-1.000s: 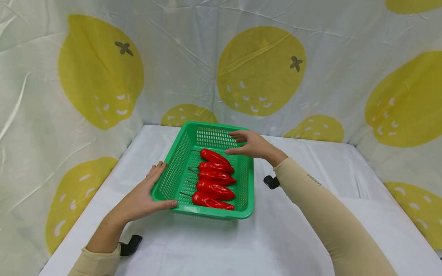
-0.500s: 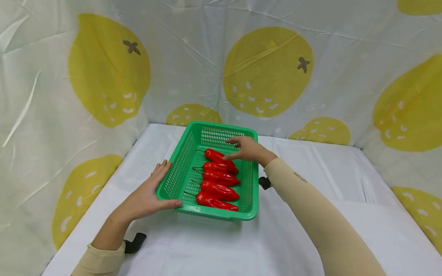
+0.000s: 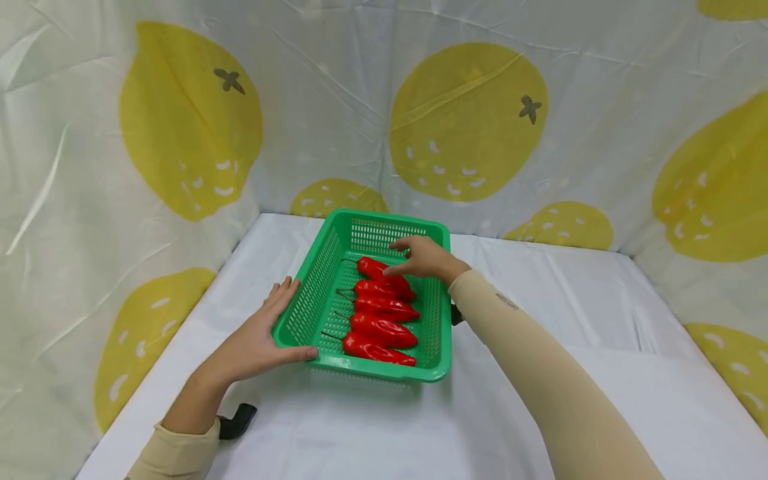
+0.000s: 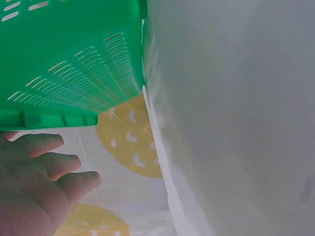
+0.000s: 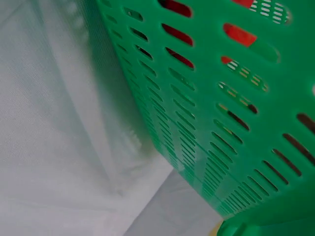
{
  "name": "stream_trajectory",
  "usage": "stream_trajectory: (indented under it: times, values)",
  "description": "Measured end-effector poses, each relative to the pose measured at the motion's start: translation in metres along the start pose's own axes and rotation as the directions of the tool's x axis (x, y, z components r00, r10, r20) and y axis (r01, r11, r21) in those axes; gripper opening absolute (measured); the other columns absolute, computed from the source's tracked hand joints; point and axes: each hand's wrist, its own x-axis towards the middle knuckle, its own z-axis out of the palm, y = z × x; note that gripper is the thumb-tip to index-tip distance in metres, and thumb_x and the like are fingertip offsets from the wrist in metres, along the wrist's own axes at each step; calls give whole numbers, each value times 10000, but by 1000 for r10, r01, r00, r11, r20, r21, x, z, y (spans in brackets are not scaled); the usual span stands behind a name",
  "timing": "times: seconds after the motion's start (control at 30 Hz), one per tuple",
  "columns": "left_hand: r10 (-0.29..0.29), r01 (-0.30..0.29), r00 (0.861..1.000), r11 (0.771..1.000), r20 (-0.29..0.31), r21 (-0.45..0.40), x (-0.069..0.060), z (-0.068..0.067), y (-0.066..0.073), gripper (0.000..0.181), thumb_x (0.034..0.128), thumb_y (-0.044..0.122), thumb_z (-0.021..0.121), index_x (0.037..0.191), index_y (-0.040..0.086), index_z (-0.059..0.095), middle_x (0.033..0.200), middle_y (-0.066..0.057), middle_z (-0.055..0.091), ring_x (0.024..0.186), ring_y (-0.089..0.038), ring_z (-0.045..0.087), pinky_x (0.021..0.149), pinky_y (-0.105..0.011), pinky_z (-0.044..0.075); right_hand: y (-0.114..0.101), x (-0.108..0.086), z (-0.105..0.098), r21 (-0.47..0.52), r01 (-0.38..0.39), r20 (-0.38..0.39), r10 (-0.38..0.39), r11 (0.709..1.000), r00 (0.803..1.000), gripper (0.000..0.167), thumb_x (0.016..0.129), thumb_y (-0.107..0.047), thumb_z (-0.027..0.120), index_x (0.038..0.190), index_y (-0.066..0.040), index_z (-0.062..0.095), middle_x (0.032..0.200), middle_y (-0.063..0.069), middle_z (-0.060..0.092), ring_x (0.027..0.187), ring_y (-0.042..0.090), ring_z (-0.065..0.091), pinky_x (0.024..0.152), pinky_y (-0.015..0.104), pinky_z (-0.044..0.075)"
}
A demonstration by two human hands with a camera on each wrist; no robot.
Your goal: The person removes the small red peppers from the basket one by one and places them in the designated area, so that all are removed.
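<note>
Several red peppers (image 3: 384,308) with thin stems lie in a row in a green slotted basket (image 3: 372,369). My left hand (image 3: 255,340) rests at the basket's near left corner, thumb on the rim and fingers spread along the outer side. The left wrist view shows that hand (image 4: 44,182) with its fingers extended beside the green rim (image 4: 59,120). Over the basket's right side reaches my right hand (image 3: 422,259), thumb and fingers apart, the thumb tip close to the farthest pepper (image 3: 373,268); contact cannot be told. In the right wrist view the basket wall (image 5: 197,123) hides that hand.
A white cloth (image 3: 516,400) covers the table under the basket. Behind and at the sides hangs a pale curtain (image 3: 336,87) with yellow lemon prints. Black pieces show at both wrists, the left one (image 3: 237,421) more plainly.
My right hand has moved down and slightly inward over the basket, toward the farthest pepper. My left hand keeps its place at the basket corner. The head view has shifted slightly.
</note>
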Motion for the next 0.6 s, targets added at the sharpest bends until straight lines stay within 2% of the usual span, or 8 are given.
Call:
stream_trajectory:
  times: [0.23, 0.33, 0.47, 0.6]
  values:
    - [-8, 8, 1000, 1000, -3, 3, 0, -2, 2, 1156, 784, 508, 833, 1640, 217, 111, 1684, -38, 20, 1526, -359, -12, 1063, -766, 179, -3, 5, 4, -54, -32, 44, 34, 998, 998, 670, 877, -379, 793, 1415, -43, 579, 1389, 159, 582, 1291, 302, 515, 1061, 412, 437]
    - [-8, 8, 1000, 1000, -4, 0, 0, -1, 1, 1154, 783, 508, 833, 1639, 222, 114, 1685, -31, 18, 1528, -342, -21, 1065, -765, 177, -4, 4, 9, -115, -57, 60, 64, 992, 996, 677, 876, -418, 782, 1423, -76, 577, 1396, 119, 582, 1292, 280, 510, 1065, 418, 435]
    - [4, -4, 1000, 1000, -7, -3, 0, -1, 1, 1154, 785, 489, 838, 1639, 215, 112, 1684, -38, 19, 1528, -336, -24, 1064, -766, 178, -5, 1, 14, -203, -84, 81, 102, 975, 991, 694, 902, -494, 718, 1455, -110, 549, 1419, 64, 566, 1301, 248, 495, 1056, 439, 442]
    - [6, -6, 1000, 1000, -10, -5, -1, 0, 1, 1153, 784, 472, 845, 1639, 211, 117, 1684, -46, 28, 1526, -349, -19, 1061, -768, 179, -6, 0, 17, -226, -104, 70, 123, 969, 990, 674, 953, -506, 637, 1472, -91, 523, 1431, 74, 557, 1306, 252, 502, 1061, 453, 435]
